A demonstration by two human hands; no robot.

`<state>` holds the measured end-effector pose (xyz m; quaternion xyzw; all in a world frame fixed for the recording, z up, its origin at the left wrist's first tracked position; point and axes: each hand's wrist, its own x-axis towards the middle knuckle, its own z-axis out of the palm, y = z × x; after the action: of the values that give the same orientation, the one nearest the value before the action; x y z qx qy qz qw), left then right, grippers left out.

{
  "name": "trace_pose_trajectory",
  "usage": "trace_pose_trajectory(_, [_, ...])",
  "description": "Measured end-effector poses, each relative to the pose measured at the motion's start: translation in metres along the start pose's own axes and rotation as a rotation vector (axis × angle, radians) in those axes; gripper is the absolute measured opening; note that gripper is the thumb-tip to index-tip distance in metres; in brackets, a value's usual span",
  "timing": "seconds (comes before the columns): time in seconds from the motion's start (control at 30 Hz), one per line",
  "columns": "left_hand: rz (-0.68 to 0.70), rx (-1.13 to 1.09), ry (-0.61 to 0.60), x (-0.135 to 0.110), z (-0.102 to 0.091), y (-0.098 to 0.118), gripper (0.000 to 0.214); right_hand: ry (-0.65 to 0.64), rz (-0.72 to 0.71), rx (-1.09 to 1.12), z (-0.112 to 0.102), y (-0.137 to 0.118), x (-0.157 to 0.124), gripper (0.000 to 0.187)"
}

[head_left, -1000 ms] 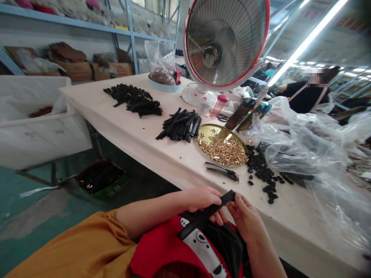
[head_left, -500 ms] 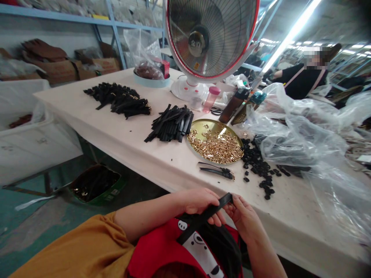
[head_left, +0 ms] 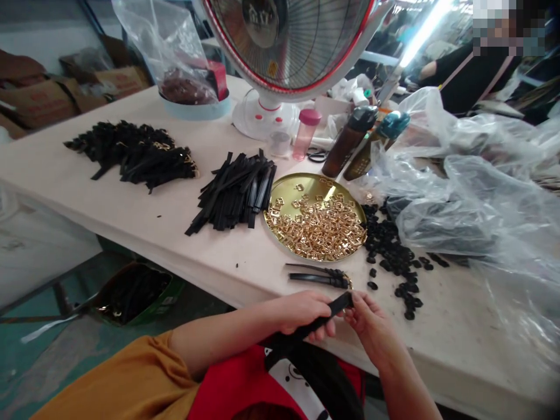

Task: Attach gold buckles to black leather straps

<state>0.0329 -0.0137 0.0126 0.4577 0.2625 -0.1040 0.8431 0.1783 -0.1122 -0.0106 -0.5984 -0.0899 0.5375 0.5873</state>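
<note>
Strap (head_left: 306, 331), black and flat, is in both hands, above the red cloth (head_left: 231, 379) on the person's lap, with its far tip by the front edge of the table (head_left: 210, 251). The left hand (head_left: 304, 312) is closed on the strap partway along, thumb on top and fingers below. The right hand (head_left: 370, 321) has its thumb and fingers pinched on the far tip. It looks like the step in hand is careful finger work at that tip. I cannot tell if any gold bit sits there, as the fingers hide it. I think the next move calls for a tight pinch on the right and a soft, steady hold on the left, so nothing twists. Gold buckles (head_left: 324, 233) fill much of a round tray (head_left: 315, 184). Flat black strips (head_left: 238, 192) lie in a pile on its left, and black loops (head_left: 389, 242) are spread on its right. A few thin straps (head_left: 317, 279) lie just past the hands, with gold at one end. A heap (head_left: 135, 154) of black pieces with gold bits is farther left. For writing, the heater (head_left: 306, 58) has big marks on its hub and a yellow label (head_left: 272, 68) on its front, but I cannot read them. A brown box (head_left: 39, 108) has red print, too blurry to read. Pale marks on the green bin (head_left: 160, 300) are too small to read.
</note>
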Motion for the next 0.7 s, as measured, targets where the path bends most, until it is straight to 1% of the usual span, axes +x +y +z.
trace_pose_trajectory(0.07, [0.074, 0.289, 0.086, 0.001, -0.004, 0.005, 0.028, 0.044, -0.051, -0.062, -0.003, 0.001, 0.003, 0.025])
trace_pose_trajectory(0.17, [0.273, 0.706, 0.196, 0.002, -0.012, 0.011, 0.027, 0.066, -0.136, -0.203, -0.005, 0.0, 0.003, 0.026])
trace_pose_trajectory(0.23, [0.345, 0.876, 0.221, 0.003, -0.017, 0.013, 0.027, 0.082, -0.197, -0.351, -0.003, -0.001, 0.002, 0.026])
trace_pose_trajectory(0.27, [0.343, 0.923, 0.217, 0.004, -0.018, 0.014, 0.027, 0.086, -0.227, -0.424, -0.002, -0.002, 0.002, 0.026])
trace_pose_trajectory(0.33, [0.335, 0.949, 0.194, 0.005, -0.018, 0.015, 0.028, 0.058, -0.248, -0.508, 0.002, -0.003, 0.001, 0.027])
trace_pose_trajectory(0.37, [0.349, 0.941, 0.189, 0.005, -0.018, 0.015, 0.029, 0.034, -0.238, -0.506, 0.004, -0.003, 0.001, 0.028])
trace_pose_trajectory(0.47, [0.424, 0.88, 0.184, 0.004, -0.016, 0.015, 0.027, 0.004, -0.16, -0.376, 0.007, 0.0, 0.003, 0.029])
trace_pose_trajectory(0.5, [0.404, 0.849, 0.16, 0.002, -0.015, 0.016, 0.026, 0.02, -0.135, -0.317, 0.007, 0.002, 0.003, 0.029])
trace_pose_trajectory(0.53, [0.354, 0.814, 0.128, 0.0, -0.015, 0.016, 0.028, 0.049, -0.114, -0.257, 0.006, 0.003, 0.004, 0.029])
trace_pose_trajectory(0.6, [0.25, 0.756, 0.09, -0.005, -0.014, 0.015, 0.039, 0.115, -0.078, -0.15, 0.006, 0.008, 0.003, 0.028])
trace_pose_trajectory(0.63, [0.229, 0.738, 0.105, -0.007, -0.013, 0.015, 0.045, 0.142, -0.064, -0.108, 0.007, 0.01, 0.002, 0.029])
trace_pose_trajectory(0.7, [0.278, 0.721, 0.192, -0.01, -0.009, 0.013, 0.051, 0.139, -0.042, -0.059, 0.013, 0.017, -0.002, 0.03])
